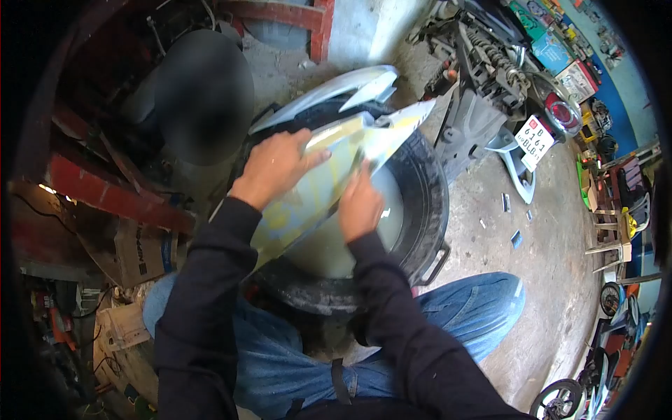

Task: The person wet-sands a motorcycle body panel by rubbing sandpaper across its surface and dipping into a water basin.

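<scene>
A long, pointed motorcycle body panel (294, 199), patchy yellow, white and grey, lies tilted across a black tub (435, 178) of cloudy water (332, 252). My left hand (275, 168) grips its upper edge, the thumb lying over the painted face. Close to the panel's lower edge, my right hand (360, 203) is closed, fingertips pressed to the surface. A small dark bit shows at those fingertips, too little to name. Behind, a second silvery curved panel (325, 94) rests on the tub's far rim.
At the upper right stands a partly stripped motorcycle (483, 77) with a licence plate (535, 143). A pale curved part (521, 178) and small blue pieces (516, 239) lie on the floor. Red framing (115, 185) and a cardboard box (136, 252) are at the left.
</scene>
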The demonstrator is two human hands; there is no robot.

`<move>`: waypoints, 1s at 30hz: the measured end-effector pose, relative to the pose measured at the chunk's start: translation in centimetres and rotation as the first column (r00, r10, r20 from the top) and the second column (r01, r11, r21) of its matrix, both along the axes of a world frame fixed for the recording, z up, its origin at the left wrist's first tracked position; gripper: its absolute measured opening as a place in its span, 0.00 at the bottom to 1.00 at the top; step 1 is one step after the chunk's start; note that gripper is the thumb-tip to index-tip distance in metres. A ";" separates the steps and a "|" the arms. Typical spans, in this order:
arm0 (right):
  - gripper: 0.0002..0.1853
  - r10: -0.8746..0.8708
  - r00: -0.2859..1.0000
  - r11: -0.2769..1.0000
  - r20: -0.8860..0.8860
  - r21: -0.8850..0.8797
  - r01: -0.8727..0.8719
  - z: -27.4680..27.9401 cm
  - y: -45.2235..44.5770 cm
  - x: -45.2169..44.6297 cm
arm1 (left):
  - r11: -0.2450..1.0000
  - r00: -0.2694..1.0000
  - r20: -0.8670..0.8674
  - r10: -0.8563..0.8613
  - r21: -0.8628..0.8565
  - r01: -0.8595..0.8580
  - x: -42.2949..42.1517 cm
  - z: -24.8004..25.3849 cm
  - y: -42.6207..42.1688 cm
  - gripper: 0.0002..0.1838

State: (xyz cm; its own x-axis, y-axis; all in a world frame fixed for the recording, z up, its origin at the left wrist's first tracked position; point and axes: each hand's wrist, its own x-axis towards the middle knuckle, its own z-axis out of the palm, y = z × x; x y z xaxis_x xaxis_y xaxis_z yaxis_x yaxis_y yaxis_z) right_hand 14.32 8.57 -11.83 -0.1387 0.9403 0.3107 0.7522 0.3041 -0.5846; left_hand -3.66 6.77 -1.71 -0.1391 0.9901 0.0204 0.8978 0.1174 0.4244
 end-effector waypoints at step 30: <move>0.28 0.041 0.999 0.998 0.004 -0.041 -0.041 0.9 -1.1 -0.3 | 0.999 1.000 0.000 -0.019 0.032 0.019 0.1 0.3 0.4 0.31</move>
State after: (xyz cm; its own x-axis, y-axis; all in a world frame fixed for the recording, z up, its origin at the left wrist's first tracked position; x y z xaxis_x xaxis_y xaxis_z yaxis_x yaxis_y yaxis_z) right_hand 14.03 7.50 -10.96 -0.1791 0.9457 0.2711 0.7425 0.3107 -0.5935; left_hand -3.59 7.18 -1.40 -0.1201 0.9914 0.0522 0.8998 0.0865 0.4276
